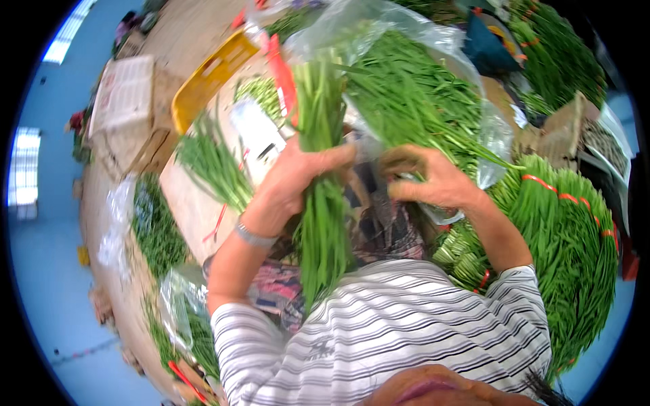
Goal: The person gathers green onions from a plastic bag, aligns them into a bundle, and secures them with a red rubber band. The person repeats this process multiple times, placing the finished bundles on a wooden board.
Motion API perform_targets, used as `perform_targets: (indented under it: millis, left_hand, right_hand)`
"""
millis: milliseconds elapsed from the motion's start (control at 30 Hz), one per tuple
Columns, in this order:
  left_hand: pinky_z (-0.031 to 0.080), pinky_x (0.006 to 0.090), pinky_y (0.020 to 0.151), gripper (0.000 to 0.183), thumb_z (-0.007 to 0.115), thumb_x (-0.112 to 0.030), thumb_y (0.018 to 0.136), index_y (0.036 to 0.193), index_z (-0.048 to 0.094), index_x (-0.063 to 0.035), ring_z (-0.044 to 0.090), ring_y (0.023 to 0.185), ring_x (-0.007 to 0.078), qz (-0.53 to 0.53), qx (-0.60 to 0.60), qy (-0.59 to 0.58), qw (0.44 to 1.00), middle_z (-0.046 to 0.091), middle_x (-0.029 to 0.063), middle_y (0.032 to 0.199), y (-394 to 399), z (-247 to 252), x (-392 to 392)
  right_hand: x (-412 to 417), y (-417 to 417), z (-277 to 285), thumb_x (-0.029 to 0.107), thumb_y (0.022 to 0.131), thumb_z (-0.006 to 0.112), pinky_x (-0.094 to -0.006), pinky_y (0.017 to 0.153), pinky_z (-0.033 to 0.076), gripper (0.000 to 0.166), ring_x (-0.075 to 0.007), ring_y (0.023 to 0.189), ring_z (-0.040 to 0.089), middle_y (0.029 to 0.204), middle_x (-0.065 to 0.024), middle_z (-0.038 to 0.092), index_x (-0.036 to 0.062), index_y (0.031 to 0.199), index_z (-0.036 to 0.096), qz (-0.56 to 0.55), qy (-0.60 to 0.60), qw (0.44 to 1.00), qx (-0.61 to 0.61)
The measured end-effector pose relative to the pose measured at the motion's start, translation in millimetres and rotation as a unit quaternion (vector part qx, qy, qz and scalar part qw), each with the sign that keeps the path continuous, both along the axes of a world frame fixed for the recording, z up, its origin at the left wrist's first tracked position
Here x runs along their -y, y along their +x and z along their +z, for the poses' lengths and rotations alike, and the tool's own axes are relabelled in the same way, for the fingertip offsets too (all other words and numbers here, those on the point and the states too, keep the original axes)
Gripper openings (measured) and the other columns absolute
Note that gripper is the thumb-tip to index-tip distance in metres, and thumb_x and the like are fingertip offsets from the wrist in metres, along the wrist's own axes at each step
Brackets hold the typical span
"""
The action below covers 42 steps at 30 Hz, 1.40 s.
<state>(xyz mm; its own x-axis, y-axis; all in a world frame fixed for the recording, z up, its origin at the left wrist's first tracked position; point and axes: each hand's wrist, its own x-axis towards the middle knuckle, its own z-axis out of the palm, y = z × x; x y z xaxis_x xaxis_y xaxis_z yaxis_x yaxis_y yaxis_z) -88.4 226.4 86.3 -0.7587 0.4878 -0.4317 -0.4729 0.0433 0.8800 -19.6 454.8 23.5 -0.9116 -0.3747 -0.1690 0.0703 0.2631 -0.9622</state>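
My left hand (317, 165) is closed around a long bunch of green leafy stalks (322, 228), pale ends up, leaves hanging towards my striped shirt. To the right of it, my right hand (414, 175) has its fingers curled, blurred by motion; whether anything lies between them is unclear. Behind my right hand, loose green stalks (406, 91) fill a clear plastic bag (490, 111). A smaller bunch of stalks (218, 162) lies left of my left wrist, near a red tie (217, 223). A whitish boxy object (256, 127) sits beyond my left hand.
Large stacks of bunches (558, 228) bound with red ties stand at the right. A yellow plastic crate (210, 73) lies at the upper left, near a white crate (124, 94). More greens (157, 233) and plastic bags (119, 228) lie on the left floor.
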Motion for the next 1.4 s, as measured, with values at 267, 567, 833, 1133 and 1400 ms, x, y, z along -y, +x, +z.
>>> perform_targets:
  millis: [267, 567, 833, 1133, 1400]
  left_hand:
    - [0.044, 0.0313, 0.088, 0.053, 0.054, -0.029, 0.091, 0.134, 0.041, -0.0003, 0.056, 0.099, 0.0180, 0.041, -0.258, -0.121, 0.958, 0.056, 0.0121, 0.120, 7, -40, 26]
    - [0.042, 0.0322, 0.097, 0.068, 0.065, -0.008, 0.077, 0.139, 0.035, -0.0028, 0.050, 0.115, 0.0185, 0.128, 0.062, 0.132, 0.981, 0.047, 0.0119, 0.134, 66, -120, 89]
    - [0.052, 0.0293, 0.060, 0.058, 0.068, 0.001, 0.070, 0.124, 0.048, 0.0005, 0.063, 0.066, 0.0199, 0.020, 0.119, 0.166, 0.979, 0.065, 0.0148, 0.094, 81, -89, 67]
    - [0.035, 0.0245, 0.044, 0.071, 0.075, -0.009, 0.070, 0.129, 0.036, -0.0016, 0.043, 0.048, 0.0112, 0.074, 0.156, 0.102, 0.980, 0.052, 0.0050, 0.071, 95, -71, 125]
    - [0.039, 0.0262, 0.042, 0.050, 0.079, -0.010, 0.067, 0.109, 0.053, 0.0000, 0.045, 0.045, 0.0111, 0.110, 0.155, 0.008, 0.982, 0.054, 0.0059, 0.072, 128, -60, 161]
  right_hand:
    - [109, -30, -45, 0.020, 0.072, 0.082, -0.0358, 0.097, 0.044, 0.075, -0.0214, 0.113, 0.052, 0.126, -0.0090, 0.052, 0.0041, 0.133, 0.042, 0.016, -0.452, 0.857, 0.245]
    - [154, -27, -56, 0.014, 0.073, 0.081, -0.0297, 0.086, 0.048, 0.054, -0.0143, 0.096, 0.058, 0.106, -0.0035, 0.062, 0.0037, 0.119, 0.055, -0.034, -0.460, 0.872, 0.162]
    - [139, -106, -27, 0.018, 0.081, 0.072, -0.0362, 0.068, 0.056, 0.034, -0.0198, 0.077, 0.065, 0.094, -0.0083, 0.065, 0.0003, 0.108, 0.060, -0.171, -0.577, 0.773, 0.201]
    - [164, -152, -43, 0.030, 0.094, 0.055, -0.0407, 0.064, 0.053, 0.033, -0.0226, 0.072, 0.062, 0.088, -0.0109, 0.065, -0.0014, 0.103, 0.060, -0.305, -0.389, 0.849, 0.189]
    - [98, -168, -58, 0.025, 0.094, 0.054, -0.0214, 0.040, 0.027, 0.024, -0.0050, 0.045, 0.034, 0.061, 0.0020, 0.043, 0.0009, 0.093, 0.054, -0.312, -0.448, 0.838, -0.001]
